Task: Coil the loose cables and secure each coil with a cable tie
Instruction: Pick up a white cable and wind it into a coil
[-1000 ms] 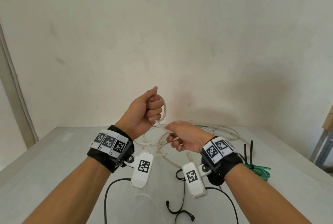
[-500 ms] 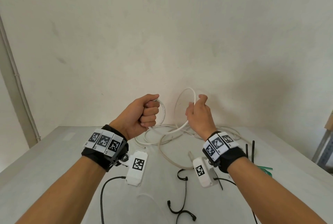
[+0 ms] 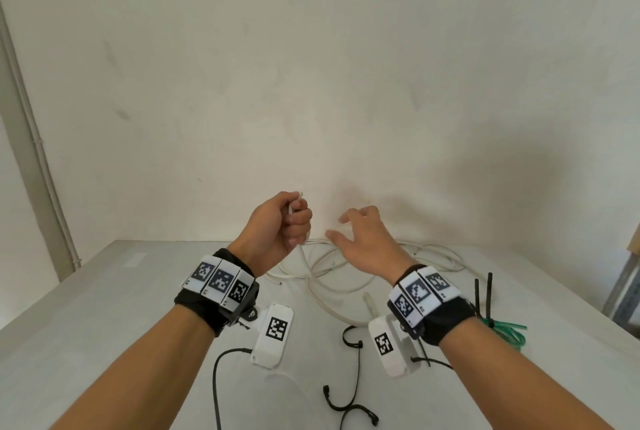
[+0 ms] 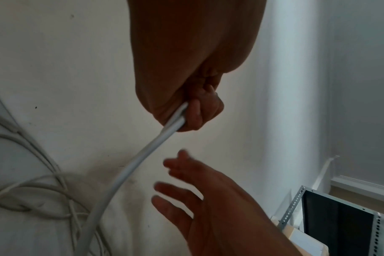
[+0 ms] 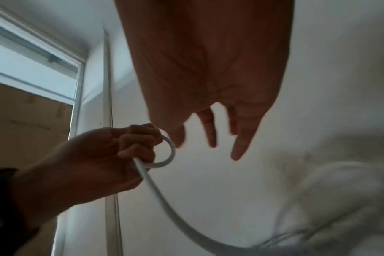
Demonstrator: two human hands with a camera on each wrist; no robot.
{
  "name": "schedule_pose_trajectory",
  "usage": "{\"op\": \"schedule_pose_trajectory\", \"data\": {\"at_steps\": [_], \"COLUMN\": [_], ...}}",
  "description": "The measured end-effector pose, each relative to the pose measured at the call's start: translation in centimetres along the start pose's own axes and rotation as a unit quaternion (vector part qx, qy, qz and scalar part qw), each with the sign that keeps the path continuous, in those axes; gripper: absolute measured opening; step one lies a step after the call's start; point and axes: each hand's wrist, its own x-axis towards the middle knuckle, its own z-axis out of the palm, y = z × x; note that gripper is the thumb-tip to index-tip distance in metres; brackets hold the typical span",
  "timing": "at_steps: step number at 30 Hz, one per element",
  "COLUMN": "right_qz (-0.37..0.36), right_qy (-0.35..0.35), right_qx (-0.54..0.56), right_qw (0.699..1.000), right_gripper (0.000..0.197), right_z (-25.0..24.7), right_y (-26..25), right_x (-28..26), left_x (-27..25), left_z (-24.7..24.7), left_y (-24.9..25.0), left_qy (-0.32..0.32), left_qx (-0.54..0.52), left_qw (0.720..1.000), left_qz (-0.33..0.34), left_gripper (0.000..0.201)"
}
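Above the counter point(image 3: 104, 298), the left hand point(image 3: 277, 225) is gripping one small loop of white cable point(image 5: 156, 183); the right hand point(image 3: 363, 242) is hovering, fingers released. Most cable is lying uncoiled, untied.

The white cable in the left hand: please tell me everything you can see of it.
The white round cable, smooth and plastic-looking, is gripped in the left hand, whose fingers curl round it. One small loop stands out beside the fist. From there it hangs in a curve to a loose tangle on the pale table. The right hand is open and not touching it.
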Motion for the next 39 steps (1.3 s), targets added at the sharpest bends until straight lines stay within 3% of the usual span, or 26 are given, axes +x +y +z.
{"op": "schedule_pose_trajectory", "data": {"at_steps": [2,4,6,11,15,16,19,24,27,31,36,39], "right_qz": [-0.012,0.005,0.002,0.011,0.025,0.026,0.012,0.005,-0.005,-0.022,0.006,0.017], "right_qy": [-0.079,-0.196,-0.25,-0.256,-0.27,-0.271,-0.258,-0.25,-0.216,-0.157,-0.095,-0.082], "right_qx": [0.086,0.194,0.274,0.452,0.52,0.506,0.401,0.255,0.122,-0.004,0.048,0.109], "right_qw": [0.993,0.961,0.929,0.854,0.81,0.818,0.879,0.934,0.969,0.987,0.994,0.99], "right_gripper": [0.048,0.054,0.046,0.026,0.022,0.023,0.033,0.042,0.047,0.039,0.037,0.037], "right_z": [0.6,1.4,2.0,2.8,3.0,2.9,2.5,0.5,-1.3,-3.5,-4.8,-4.0], "right_y": [-0.7,-1.2,-1.0,-0.8,-1.3,-1.2,-0.8,1.1,1.4,0.6,-0.3,-1.8], "right_x": [-0.6,-1.2,-1.7,-2.0,-2.1,-2.2,-1.9,-0.6,0.4,1.8,2.8,2.7], "left_x": [0.4,0.6,0.5,0.7,0.8,0.7,0.3,-1.1,-1.6,-1.7,-1.0,0.0], "left_z": [0.0,0.1,0.3,0.3,0.7,0.9,1.3,1.6,1.7,1.4,1.1,0.8], "left_y": [-0.4,-0.7,-0.8,-0.4,0.3,0.5,1.4,2.9,2.9,1.9,-0.4,-1.6], "left_qy": [0.004,0.005,0.001,0.015,0.012,0.009,0.002,-0.038,-0.08,-0.104,-0.039,0.002], "left_qx": [-0.026,-0.035,-0.045,-0.056,-0.121,-0.145,-0.137,0.031,0.145,0.278,0.383,0.344], "left_qw": [1.0,0.999,0.998,0.995,0.99,0.987,0.99,0.999,0.984,0.945,0.908,0.924], "left_qz": [0.014,0.026,0.037,0.076,0.071,0.062,0.03,-0.021,-0.07,-0.136,-0.169,-0.167], "left_gripper": [0.033,0.029,0.028,0.03,0.031,0.031,0.029,0.037,0.039,0.041,0.042,0.035]}}
